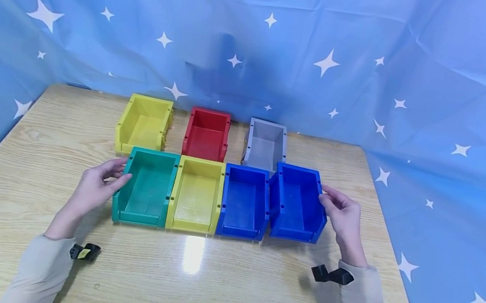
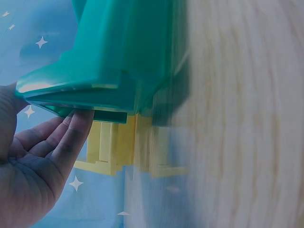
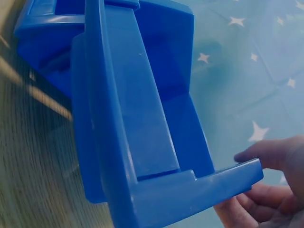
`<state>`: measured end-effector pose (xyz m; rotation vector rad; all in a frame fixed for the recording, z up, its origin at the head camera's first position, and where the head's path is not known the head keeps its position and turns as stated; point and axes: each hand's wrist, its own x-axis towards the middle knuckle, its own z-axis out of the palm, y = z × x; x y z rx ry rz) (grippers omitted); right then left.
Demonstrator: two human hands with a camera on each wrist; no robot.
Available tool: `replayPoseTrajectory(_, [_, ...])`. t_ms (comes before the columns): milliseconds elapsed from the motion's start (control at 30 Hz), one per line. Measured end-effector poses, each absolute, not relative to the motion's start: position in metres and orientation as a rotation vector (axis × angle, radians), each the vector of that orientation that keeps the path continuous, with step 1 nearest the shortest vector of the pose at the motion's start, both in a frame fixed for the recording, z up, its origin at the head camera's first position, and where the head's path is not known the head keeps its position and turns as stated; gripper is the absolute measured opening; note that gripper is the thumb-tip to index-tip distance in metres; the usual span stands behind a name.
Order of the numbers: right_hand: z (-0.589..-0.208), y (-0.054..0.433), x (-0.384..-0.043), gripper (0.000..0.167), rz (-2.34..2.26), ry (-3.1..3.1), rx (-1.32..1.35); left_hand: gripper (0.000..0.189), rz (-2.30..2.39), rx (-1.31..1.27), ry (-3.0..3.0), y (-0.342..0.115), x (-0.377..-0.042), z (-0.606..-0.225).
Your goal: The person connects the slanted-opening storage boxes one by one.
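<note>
Four open-front plastic bins line up across the table's middle in the head view: a green bin (image 1: 148, 185), a yellow bin (image 1: 195, 196), a blue bin (image 1: 244, 203) and a second blue bin (image 1: 296, 204) at the right end. My left hand (image 1: 92, 188) pinches the green bin's left wall, thumb inside and fingers outside. At the other end, my right hand (image 1: 344, 221) grips the right wall of the end blue bin. That bin sits slightly askew and higher than its neighbour, with a narrow gap between them toward the front.
Behind the row stand another yellow bin (image 1: 144, 128), a red bin (image 1: 206, 136) and a grey bin (image 1: 266, 147), spaced apart. A blue curtain (image 1: 257, 46) with white stars hangs along the back and sides of the wooden table (image 1: 139, 276).
</note>
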<state>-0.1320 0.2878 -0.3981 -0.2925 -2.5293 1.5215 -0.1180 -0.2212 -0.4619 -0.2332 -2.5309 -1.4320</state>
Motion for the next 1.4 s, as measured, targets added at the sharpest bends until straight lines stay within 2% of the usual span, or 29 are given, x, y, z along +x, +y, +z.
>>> replayPoseTrajectory(100, [-0.398,0.282,-0.131,0.032,1.361,-2.491,-0.157,0.036,-1.43,-0.236,-2.532,-0.221,-0.118,-0.461])
replayPoseTrajectory(200, [-0.394,0.27,-0.13,0.035,1.115,-2.428,0.11,0.036,-1.429,-0.234,-2.537,-0.221,-0.118,-0.459])
replayPoseTrajectory(367, [-0.387,0.24,-0.134,0.05,0.929,-2.463,0.615,0.037,-1.437,-0.226,-2.539,-0.221,-0.118,-0.459])
replayPoseTrajectory(467, [-0.384,0.224,-0.136,0.063,0.871,-2.663,0.758,0.037,-1.429,-0.234,-2.54,-0.222,-0.117,-0.459])
replayPoseTrajectory(767, [-0.384,0.194,-0.143,0.083,0.606,-3.092,0.667,0.037,-1.42,-0.251,-2.551,-0.221,-0.115,-0.457])
replayPoseTrajectory(1400, [-0.399,0.183,-0.147,0.089,0.508,-3.055,0.729,0.036,-1.422,-0.217,-2.563,-0.221,-0.116,-0.458])
